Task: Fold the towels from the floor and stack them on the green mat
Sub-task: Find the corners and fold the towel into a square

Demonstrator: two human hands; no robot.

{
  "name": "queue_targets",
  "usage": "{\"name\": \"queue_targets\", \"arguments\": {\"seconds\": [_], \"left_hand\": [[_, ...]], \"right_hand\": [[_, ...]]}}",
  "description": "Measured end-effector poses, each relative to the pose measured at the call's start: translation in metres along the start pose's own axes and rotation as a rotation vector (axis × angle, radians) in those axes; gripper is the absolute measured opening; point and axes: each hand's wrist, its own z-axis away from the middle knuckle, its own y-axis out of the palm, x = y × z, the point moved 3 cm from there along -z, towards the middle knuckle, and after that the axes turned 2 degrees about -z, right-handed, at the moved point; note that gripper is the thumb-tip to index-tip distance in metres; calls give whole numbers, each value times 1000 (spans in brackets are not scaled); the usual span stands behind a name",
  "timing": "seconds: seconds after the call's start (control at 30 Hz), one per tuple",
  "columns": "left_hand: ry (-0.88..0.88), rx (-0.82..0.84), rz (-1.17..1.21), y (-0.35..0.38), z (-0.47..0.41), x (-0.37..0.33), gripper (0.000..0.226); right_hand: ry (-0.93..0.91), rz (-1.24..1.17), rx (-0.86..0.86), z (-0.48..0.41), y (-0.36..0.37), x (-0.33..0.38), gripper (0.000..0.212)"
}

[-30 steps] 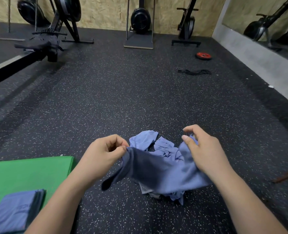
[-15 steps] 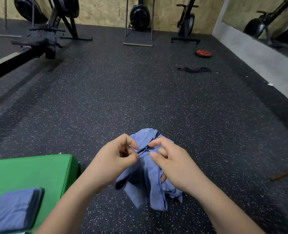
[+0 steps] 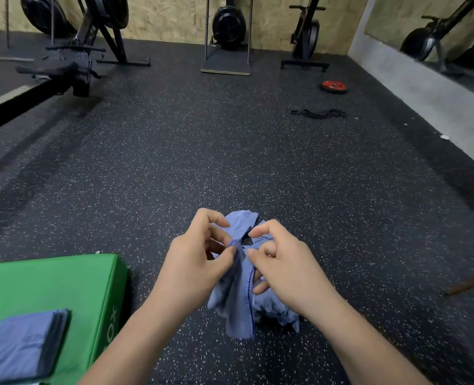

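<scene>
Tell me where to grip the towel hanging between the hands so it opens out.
Grip the towel by its stitched hem near the top, pinching from above, one hand each side. The left hand and right hand meet there and the cloth hangs bunched below, so sliding apart along the hem should spread it.

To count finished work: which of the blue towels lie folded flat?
The stack on the green mat, lower left. The towel pinched by left hand and right hand hangs bunched; the pile on the floor is crumpled.
</scene>
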Motion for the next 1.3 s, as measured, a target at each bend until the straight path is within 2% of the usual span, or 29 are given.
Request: {"name": "queue_targets", "arguments": {"seconds": [0.23,0.37,0.47,0.67,0.83,0.93,1.1,1.27,1.3], "left_hand": [[49,-11,-137,1,5,-9,33],[94,3,-201,-2,6,-13,33],[123,-8,-240,-5,5,-12,32],[191,10,-233,-6,5,-11,30],[217,54,-243,-7,6,-14,37],[196,40,-278,-8,4,-10,31],[244,43,-404,-8,2,-3,18],[247,71,-369,4,7,-7,13],[244,82,-376,7,8,-9,17]], "right_hand": [[8,-86,22,-2,10,-2,12],[112,-371,52,-2,14,-3,26],[134,-428,90,-1,16,-2,31],[78,-362,64,-2,15,-3,24],[-25,-54,-58,-5,4,-1,7],[-176,147,-175,-4,-3,5,10],[-278,189,-252,-5,-18,7,12],[-271,163,-201,-6,-19,4,13],[-270,156,-185,-5,-18,5,12]]}}
